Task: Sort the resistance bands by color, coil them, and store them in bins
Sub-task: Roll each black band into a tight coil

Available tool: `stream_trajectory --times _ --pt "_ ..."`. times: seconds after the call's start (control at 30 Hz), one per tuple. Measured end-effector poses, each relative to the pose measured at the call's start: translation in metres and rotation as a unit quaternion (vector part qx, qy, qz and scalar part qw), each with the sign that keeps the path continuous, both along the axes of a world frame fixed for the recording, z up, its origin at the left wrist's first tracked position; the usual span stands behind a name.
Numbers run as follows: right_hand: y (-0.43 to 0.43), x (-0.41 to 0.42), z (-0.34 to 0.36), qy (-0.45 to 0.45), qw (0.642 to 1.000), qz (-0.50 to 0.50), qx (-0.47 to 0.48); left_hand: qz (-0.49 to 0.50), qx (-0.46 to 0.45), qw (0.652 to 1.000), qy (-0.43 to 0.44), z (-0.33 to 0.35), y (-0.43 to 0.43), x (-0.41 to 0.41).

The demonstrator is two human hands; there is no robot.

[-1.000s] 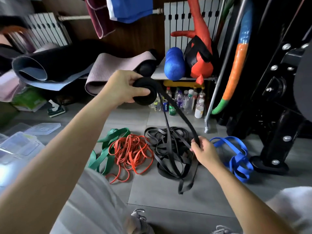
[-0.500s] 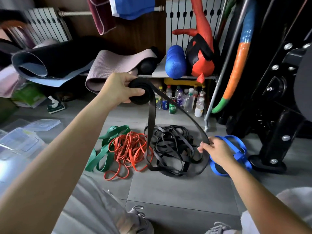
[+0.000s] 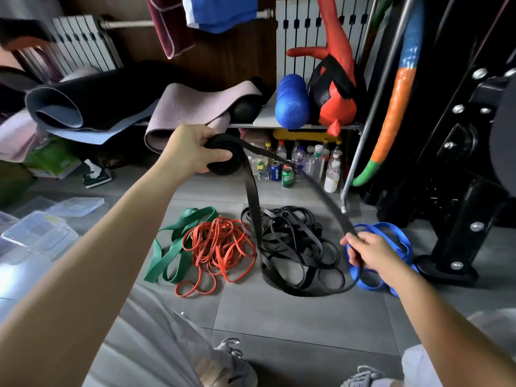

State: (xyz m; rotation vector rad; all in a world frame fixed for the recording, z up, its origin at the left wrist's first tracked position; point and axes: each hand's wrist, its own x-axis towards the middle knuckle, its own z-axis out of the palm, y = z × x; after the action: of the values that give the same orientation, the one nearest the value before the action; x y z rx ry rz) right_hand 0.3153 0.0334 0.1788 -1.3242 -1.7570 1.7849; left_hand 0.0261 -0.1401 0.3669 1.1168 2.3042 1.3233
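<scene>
My left hand (image 3: 192,152) grips a partly wound coil of black resistance band (image 3: 224,157) held up above the floor. Two loose lengths of that band run down from the coil; my right hand (image 3: 368,252) pinches one of them low on the right. On the grey floor below lie four heaps: green bands (image 3: 178,241), orange bands (image 3: 220,247), a tangle of black bands (image 3: 293,247) and blue bands (image 3: 391,238), the blue ones partly behind my right hand.
Clear plastic bins and lids (image 3: 42,230) sit on the floor at the left. A low shelf with rolled mats (image 3: 83,107) and a blue foam roller (image 3: 291,101) stands behind, bottles and cans (image 3: 293,166) under it. A black machine base (image 3: 446,269) is at the right.
My right hand has slid out to the right along the band, from over the black heap to over the blue bands. The loose band now hangs in a wider loop.
</scene>
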Motion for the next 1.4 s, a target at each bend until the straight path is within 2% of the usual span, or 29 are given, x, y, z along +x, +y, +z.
stream_trajectory --times 0.03,0.07,0.13,0.2,0.37,0.43,0.5,0.57,0.6,0.73,0.87,0.97,1.2,1.3,1.4 --pt "0.000 0.002 -0.001 -0.076 0.994 0.049 0.067 -0.001 -0.002 1.000 -0.001 -0.001 0.000 0.001" --pt "-0.001 0.003 -0.001 -0.108 0.986 0.092 0.086 -0.002 -0.003 1.000 -0.002 -0.001 0.001 0.002" --pt "-0.001 0.006 -0.001 -0.085 0.988 0.126 0.020 0.004 0.000 1.000 -0.005 -0.002 0.001 0.003" --pt "0.000 0.008 -0.002 -0.070 0.990 0.121 -0.004 0.008 0.004 1.000 -0.003 0.000 0.000 0.002" --pt "0.003 0.004 -0.015 -0.142 0.978 0.106 0.111 -0.022 -0.007 1.000 0.018 0.000 0.001 0.010" --pt "0.002 0.000 -0.017 -0.209 0.950 0.117 0.199 -0.034 -0.011 0.999 0.025 -0.001 0.003 0.014" --pt "0.002 -0.002 -0.015 -0.283 0.905 0.140 0.283 -0.042 -0.012 0.999 0.020 -0.001 0.006 0.019" --pt "0.000 -0.005 -0.009 -0.330 0.874 0.175 0.312 -0.061 -0.016 0.998 0.024 0.000 0.008 0.025" --pt "-0.002 -0.006 -0.003 -0.332 0.875 0.190 0.297 -0.075 -0.024 0.996 0.031 0.000 0.009 0.028" --pt "-0.016 -0.022 0.025 -0.218 0.926 0.232 0.204 -0.119 -0.071 0.988 0.071 -0.007 0.013 0.050" --pt "-0.033 -0.041 0.068 -0.038 0.941 0.211 0.261 -0.160 -0.114 0.973 0.122 -0.025 0.016 0.071" --pt "-0.038 -0.049 0.085 0.068 0.945 0.184 0.264 -0.181 -0.106 0.973 0.093 -0.037 0.017 0.080" --pt "-0.035 -0.047 0.089 0.102 0.933 0.206 0.277 -0.205 -0.092 0.973 0.061 -0.042 0.016 0.081" --pt "-0.036 -0.047 0.086 0.135 0.938 0.207 0.244 -0.205 -0.070 0.976 0.038 -0.044 0.018 0.079" --pt "-0.035 -0.051 0.080 0.177 0.946 0.180 0.204 -0.201 -0.027 0.978 -0.055 -0.049 0.019 0.076"
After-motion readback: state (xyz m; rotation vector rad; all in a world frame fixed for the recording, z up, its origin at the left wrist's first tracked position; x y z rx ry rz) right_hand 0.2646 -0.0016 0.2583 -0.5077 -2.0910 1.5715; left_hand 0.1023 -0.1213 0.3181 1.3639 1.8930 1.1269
